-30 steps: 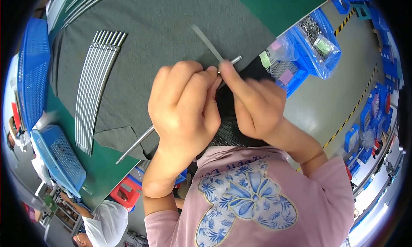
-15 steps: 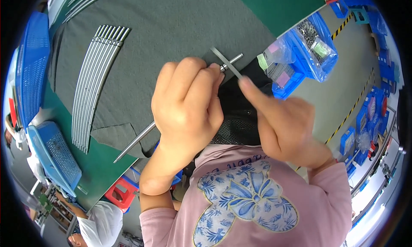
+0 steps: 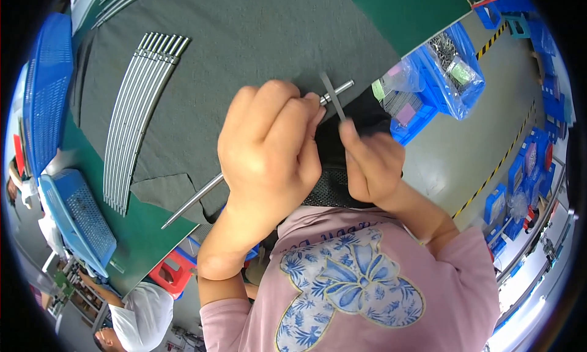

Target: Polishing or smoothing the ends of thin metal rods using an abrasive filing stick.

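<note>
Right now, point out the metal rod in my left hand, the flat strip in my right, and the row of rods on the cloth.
Metal rod [image 3: 194,200], head view, on its exposed lower-left length.
Flat strip [image 3: 337,106], head view, on its lower half.
Row of rods [image 3: 132,120], head view, midway along the row.

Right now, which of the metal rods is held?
The slanting rod in the left hand, its ends showing either side of the fist; the row of rods lies untouched on the grey cloth.

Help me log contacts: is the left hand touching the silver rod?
Touching: the head view shows the left hand closed around the silver rod, whose ends stick out on either side of the fist.
</note>
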A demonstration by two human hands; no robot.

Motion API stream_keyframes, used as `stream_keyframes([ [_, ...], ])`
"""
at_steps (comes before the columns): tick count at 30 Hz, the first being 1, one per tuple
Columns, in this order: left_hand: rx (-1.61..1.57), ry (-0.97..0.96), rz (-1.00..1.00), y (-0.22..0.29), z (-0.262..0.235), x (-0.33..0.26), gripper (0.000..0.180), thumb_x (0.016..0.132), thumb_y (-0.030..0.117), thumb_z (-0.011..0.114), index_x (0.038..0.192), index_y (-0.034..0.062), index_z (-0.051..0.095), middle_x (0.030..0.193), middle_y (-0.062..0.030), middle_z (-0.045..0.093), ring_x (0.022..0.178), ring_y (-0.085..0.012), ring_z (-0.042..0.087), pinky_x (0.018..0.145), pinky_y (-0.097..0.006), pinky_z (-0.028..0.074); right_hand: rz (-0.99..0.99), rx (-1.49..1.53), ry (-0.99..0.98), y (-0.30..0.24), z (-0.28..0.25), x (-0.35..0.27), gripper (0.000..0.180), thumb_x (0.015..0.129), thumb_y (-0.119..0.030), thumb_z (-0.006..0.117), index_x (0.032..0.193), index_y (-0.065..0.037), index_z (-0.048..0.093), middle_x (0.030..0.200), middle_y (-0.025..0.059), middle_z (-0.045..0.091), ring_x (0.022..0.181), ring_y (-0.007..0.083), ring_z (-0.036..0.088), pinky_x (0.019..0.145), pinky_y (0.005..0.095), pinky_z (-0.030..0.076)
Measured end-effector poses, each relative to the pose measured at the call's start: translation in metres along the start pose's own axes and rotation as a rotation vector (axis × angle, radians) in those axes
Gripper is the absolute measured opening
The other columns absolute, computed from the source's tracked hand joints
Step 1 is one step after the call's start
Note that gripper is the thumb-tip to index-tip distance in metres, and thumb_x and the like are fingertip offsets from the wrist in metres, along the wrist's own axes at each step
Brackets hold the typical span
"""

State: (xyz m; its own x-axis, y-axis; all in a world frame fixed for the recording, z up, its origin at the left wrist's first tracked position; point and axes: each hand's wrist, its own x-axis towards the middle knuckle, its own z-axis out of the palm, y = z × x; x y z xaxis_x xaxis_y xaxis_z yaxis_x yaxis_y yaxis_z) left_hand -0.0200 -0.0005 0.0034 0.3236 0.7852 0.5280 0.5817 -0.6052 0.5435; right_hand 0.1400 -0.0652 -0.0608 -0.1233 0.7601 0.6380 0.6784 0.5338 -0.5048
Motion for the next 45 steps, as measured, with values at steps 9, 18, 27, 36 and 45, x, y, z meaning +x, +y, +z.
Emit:
stream_keyframes([
  [9,0.004,0.028,-0.013,0.003,0.0,0.001,0.019,0.062,-0.005,0.069,0.078,0.0013,0.062,0.076,-0.0074,0.055,0.061,-0.0252,0.048,0.052,-0.034,0.04,-0.024,-0.05,-0.008,0.0,-0.003,0.015,0.052,0.068,-0.003,0.056,0.119,-0.001,0.065,0.06,-0.0002,0.053,0.041,0.0151,0.039,0.041,0.03,0.032],
  [18,0.013,0.042,0.004,0.001,0.002,0.0,0.018,0.063,-0.005,0.069,0.078,0.0014,0.062,0.076,-0.0073,0.054,0.061,-0.0252,0.048,0.053,-0.034,0.041,0.085,-0.067,-0.409,-0.02,-0.044,0.049,0.053,0.073,0.009,0.055,0.126,0.003,0.059,0.058,0.0072,0.055,0.04,0.0199,0.045,0.043,0.0328,0.035],
  [27,0.017,0.045,0.022,-0.001,0.001,0.002,0.019,0.063,-0.005,0.069,0.08,0.0016,0.063,0.077,-0.007,0.054,0.061,-0.0249,0.048,0.053,-0.034,0.041,-0.024,0.024,0.005,0.002,0.006,0.017,0.051,0.071,-0.002,0.056,0.122,0.0,0.063,0.057,0.0004,0.051,0.039,0.0144,0.038,0.04,0.0292,0.031],
  [36,0.016,0.028,0.009,0.001,0.0,0.002,0.018,0.063,-0.005,0.069,0.079,0.0013,0.063,0.076,-0.0075,0.054,0.061,-0.0253,0.048,0.053,-0.034,0.041,-0.064,0.002,0.058,0.007,0.013,0.022,0.047,0.071,-0.001,0.056,0.117,0.003,0.065,0.061,0.0014,0.057,0.04,0.0143,0.04,0.041,0.0293,0.031],
  [45,0.014,0.032,0.0,0.002,-0.001,0.001,0.019,0.062,-0.005,0.069,0.078,0.0014,0.062,0.076,-0.0076,0.054,0.061,-0.0257,0.049,0.053,-0.035,0.041,0.06,-0.004,-0.298,-0.013,-0.032,0.055,0.051,0.072,0.0,0.057,0.123,-0.001,0.062,0.062,0.0051,0.054,0.04,0.0179,0.043,0.042,0.0317,0.035],
])
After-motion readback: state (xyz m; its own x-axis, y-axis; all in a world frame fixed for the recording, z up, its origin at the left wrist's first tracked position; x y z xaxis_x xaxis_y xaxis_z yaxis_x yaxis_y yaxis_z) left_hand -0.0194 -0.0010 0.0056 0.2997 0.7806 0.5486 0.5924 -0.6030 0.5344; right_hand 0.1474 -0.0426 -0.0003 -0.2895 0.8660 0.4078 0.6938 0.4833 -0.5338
